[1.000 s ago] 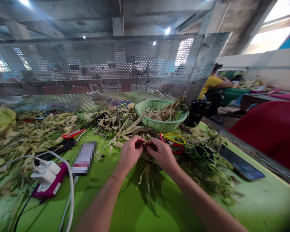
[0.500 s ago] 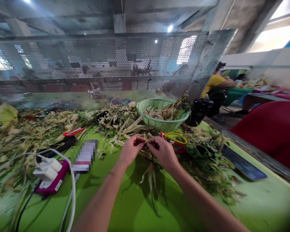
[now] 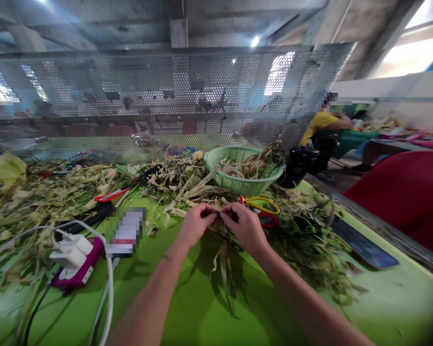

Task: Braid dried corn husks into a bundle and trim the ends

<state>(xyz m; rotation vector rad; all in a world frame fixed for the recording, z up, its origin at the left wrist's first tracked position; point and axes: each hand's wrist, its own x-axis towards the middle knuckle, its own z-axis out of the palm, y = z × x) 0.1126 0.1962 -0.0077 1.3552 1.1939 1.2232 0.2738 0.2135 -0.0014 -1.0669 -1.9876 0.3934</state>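
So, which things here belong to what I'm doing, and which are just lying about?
Belongs, or probably does:
dry straw-coloured plant material, between and below your left hand and right hand
pale green perforated plastic basket of dried leaves
yellow and red looped handles, perhaps scissors

Apparently just lying about:
magenta power strip with white plugs
dark, flat rectangular phone

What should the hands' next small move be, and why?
I'd perhaps tip the right hand back slightly without letting go: it and the left hand meet fingertip to fingertip, seemingly pinching the dry leaves, and largely hide that spot.
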